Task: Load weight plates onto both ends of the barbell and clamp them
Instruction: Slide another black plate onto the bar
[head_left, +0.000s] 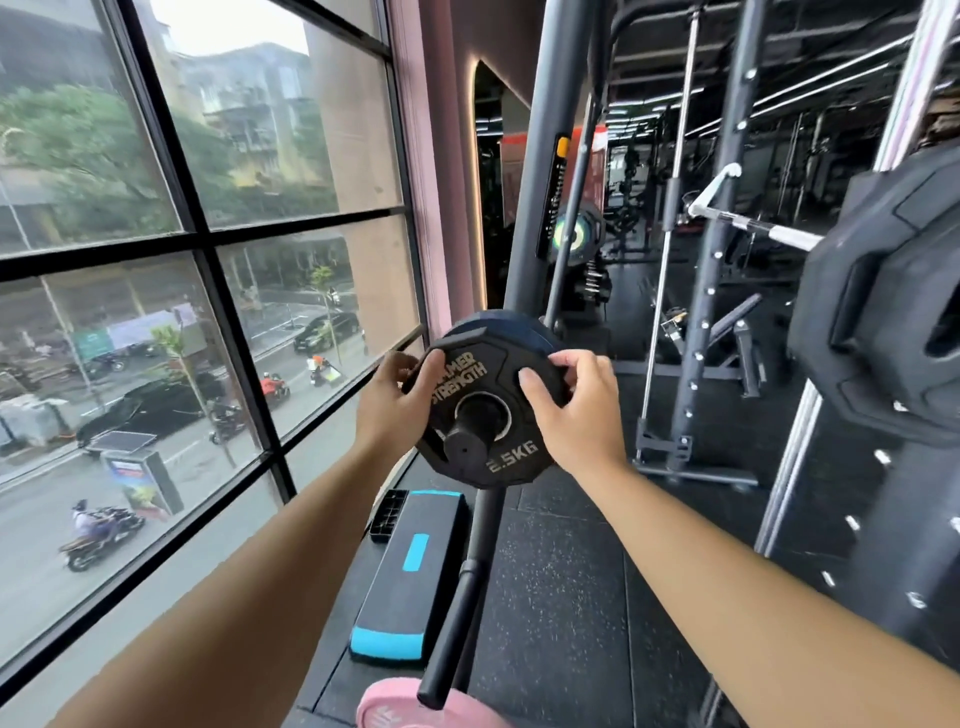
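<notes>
Two bare forearms are reaching forward from the bottom edge, and both hands are holding one weight plate between them. The left hand (400, 400) is gripping the left rim with curled fingers, the thumb lying on the face. The right hand (576, 410) is gripping the right rim in the same way. The black 2.5 kg plate (467, 376) is sitting on the barbell sleeve (466, 444), whose round end is coming out through the centre hole and pointing toward the camera, a little down and to the left. So the long axis of the sleeve is running away from the person, and the plate face is standing across it. Just behind, the edge of a blue-rimmed plate (519, 325) is showing; I cannot tell whether the two are touching. I judge that the coming move is a straight push away from the body, both hands being equally near. No clamp is showing on this end.
</notes>
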